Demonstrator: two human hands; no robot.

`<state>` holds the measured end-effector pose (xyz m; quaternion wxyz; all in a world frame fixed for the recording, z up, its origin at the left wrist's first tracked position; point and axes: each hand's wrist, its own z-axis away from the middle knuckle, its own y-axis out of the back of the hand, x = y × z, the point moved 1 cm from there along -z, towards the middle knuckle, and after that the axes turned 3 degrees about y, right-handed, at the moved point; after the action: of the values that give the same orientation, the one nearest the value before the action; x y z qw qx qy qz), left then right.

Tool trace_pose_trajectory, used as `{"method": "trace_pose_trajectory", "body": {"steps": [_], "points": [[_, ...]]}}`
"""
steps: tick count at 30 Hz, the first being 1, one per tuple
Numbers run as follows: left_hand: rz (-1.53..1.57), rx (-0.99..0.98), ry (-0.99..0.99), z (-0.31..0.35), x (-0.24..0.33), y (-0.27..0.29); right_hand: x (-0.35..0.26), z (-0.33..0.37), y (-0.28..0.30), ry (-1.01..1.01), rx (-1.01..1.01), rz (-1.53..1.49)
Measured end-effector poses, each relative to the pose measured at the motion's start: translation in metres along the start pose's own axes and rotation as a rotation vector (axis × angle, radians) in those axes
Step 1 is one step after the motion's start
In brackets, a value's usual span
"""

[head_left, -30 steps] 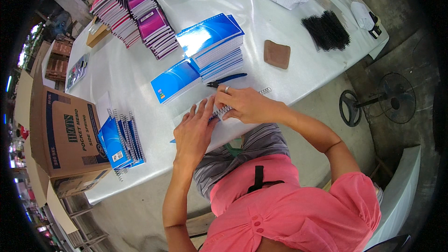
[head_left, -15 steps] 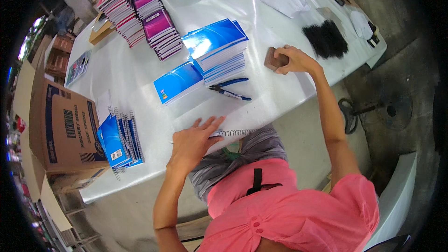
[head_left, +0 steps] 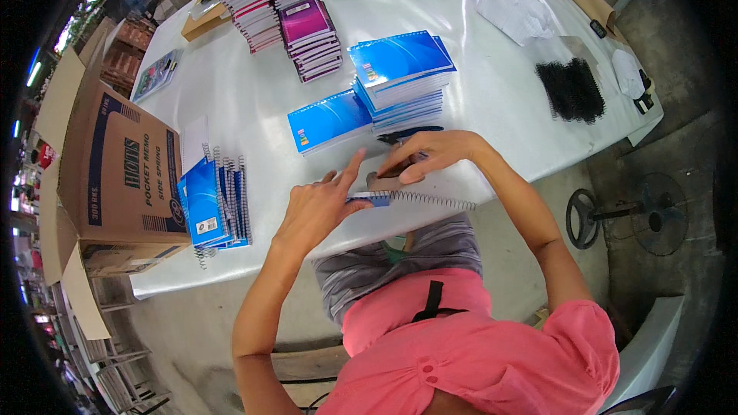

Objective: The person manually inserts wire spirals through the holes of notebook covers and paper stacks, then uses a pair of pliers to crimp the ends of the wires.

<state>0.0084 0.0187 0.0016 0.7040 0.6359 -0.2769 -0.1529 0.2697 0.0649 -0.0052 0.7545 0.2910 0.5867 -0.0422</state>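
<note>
My left hand (head_left: 314,207) holds a small blue memo notebook (head_left: 375,199) at the table's near edge, thumb along its near side and index finger stretched out. A wire spiral coil (head_left: 434,199) runs along the notebook and sticks out past it to the right. My right hand (head_left: 437,155) grips a brown block (head_left: 382,183) and has it against or just above the notebook's far side; contact is hard to tell. Behind that hand lie blue-handled cutting pliers (head_left: 407,136), partly hidden. Just beyond stands a stack of blue notebooks (head_left: 403,69), beside a lower blue stack (head_left: 329,121).
Coil-bound blue notebooks (head_left: 206,204) lie left, beside an open cardboard box (head_left: 134,169). Stacks of purple notebooks (head_left: 307,23) and red notebooks (head_left: 244,4) stand at the back. Black coils (head_left: 570,91) and crumpled white plastic (head_left: 511,11) are on the right.
My right hand has brought the brown block from the table's right side in to the notebook. More of the coil now sticks out to the right. The view has shifted somewhat.
</note>
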Motion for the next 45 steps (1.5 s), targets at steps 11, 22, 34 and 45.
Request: {"method": "trace_pose_trajectory", "body": {"steps": [11,22,34,45], "points": [[-0.139,0.118,0.017,0.005,-0.001,0.0,-0.009,-0.006,0.002,0.113,0.002,-0.227],[0.038,0.157,0.067,0.018,-0.01,0.001,0.003,-0.021,-0.007,0.021,0.034,0.001],[0.76,0.41,0.193,0.016,-0.019,-0.023,-0.01,-0.025,-0.006,0.013,0.025,-0.027],[1.173,0.454,0.243,0.017,-0.025,-0.055,-0.011,-0.034,-0.006,0.22,0.068,-0.301]]}}
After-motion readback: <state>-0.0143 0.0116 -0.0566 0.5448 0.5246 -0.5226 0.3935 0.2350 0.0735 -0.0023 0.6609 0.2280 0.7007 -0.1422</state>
